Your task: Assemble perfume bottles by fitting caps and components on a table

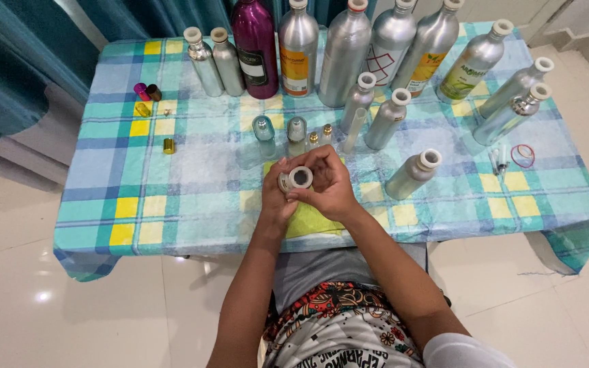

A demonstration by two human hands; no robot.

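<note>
The tabletop (192, 204) wears a blue, green and yellow checked cloth, and a row of tall metal bottles (345, 54), silver apart from one magenta bottle (255, 44), stands along its far edge. Over the near middle, above a yellow cloth (308, 221), both hands meet: the left hand (275, 197) and right hand (328, 184) have their fingers clamped on a small silver bottle (296, 178), its open mouth turned toward the camera
</note>
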